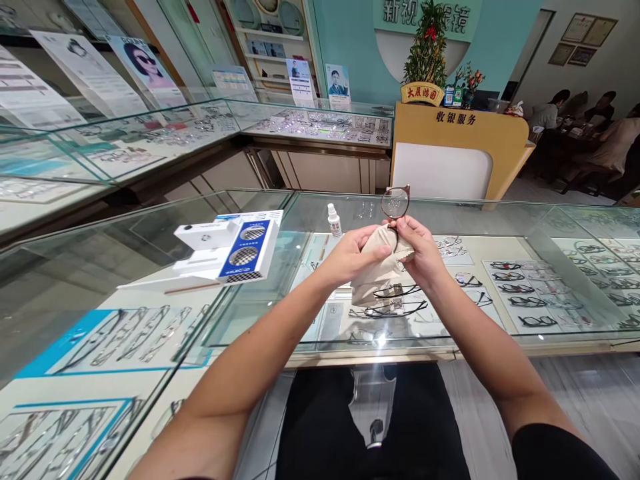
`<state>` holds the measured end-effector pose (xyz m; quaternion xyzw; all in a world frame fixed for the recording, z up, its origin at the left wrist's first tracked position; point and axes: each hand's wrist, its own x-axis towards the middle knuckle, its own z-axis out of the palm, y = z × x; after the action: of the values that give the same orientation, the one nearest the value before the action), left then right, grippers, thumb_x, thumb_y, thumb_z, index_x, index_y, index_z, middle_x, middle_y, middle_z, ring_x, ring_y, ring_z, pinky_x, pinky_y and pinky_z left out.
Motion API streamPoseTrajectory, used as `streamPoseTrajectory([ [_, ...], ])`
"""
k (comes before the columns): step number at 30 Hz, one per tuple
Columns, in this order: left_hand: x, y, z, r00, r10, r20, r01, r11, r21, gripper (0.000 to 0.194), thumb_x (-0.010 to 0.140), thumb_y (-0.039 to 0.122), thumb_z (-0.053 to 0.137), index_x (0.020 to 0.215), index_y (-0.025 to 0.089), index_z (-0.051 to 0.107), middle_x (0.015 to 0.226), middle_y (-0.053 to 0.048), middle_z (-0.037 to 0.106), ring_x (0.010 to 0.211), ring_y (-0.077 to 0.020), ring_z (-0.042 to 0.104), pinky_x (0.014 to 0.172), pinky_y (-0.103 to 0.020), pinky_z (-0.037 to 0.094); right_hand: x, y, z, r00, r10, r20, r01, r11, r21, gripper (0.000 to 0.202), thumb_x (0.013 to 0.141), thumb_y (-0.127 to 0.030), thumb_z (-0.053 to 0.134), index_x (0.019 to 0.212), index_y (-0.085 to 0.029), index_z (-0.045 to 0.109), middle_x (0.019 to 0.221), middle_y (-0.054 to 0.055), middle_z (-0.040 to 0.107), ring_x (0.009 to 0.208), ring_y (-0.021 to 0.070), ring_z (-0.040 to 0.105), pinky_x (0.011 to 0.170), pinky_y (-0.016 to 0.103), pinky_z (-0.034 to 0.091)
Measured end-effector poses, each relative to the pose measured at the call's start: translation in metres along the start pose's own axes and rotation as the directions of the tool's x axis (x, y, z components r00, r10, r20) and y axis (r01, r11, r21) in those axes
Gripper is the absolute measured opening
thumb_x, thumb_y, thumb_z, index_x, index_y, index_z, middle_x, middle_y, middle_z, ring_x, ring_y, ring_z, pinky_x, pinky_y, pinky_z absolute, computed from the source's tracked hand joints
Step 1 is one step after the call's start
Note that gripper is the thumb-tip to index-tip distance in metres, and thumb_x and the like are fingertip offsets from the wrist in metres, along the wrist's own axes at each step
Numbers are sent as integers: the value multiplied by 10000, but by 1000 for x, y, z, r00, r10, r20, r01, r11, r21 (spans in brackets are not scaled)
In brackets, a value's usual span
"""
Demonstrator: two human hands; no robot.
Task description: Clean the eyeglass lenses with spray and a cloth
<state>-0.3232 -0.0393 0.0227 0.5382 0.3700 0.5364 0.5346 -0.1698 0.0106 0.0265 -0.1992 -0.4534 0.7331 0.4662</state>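
Above the glass counter, a pair of brown-rimmed eyeglasses (396, 203) is held up between my two hands, one round lens standing free at the top. My left hand (353, 253) is closed on a beige cloth (373, 277), which covers the lower part of the glasses and hangs below the fingers. With thumb and fingers, my right hand (420, 248) pinches the glasses near the middle of the frame, against the cloth's edge. The other lens is hidden by the cloth and fingers. A small white spray bottle (334, 220) stands upright just left of the hands.
A white-and-blue cardboard display box (245, 250) sits on the counter to the left. Under the glass top (270, 313) lie rows of eyeglasses (530, 302). More showcases (320, 127) and a yellow cashier desk (463, 147) stand behind. Several people (600, 110) sit at far right.
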Motion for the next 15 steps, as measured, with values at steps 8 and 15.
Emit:
streamPoseTrajectory([
  [8,2,-6,8,931,204,-304,-169,976,138,646,721,747,845,883,127,767,767,-33,716,690,-140,602,631,-241,469,-1,10,6,1000,-30,8,29,999,43,453,536,-519,1030,750,-240,744,860,-13,805,822,142,714,853,273,605],
  [15,10,-14,-5,963,121,-239,-116,993,38,697,766,827,757,963,158,773,851,-66,778,863,-215,735,766,-288,560,4,-2,-3,992,-125,24,127,983,-133,410,654,-594,944,762,-244,761,1027,34,784,998,187,691,957,327,554],
])
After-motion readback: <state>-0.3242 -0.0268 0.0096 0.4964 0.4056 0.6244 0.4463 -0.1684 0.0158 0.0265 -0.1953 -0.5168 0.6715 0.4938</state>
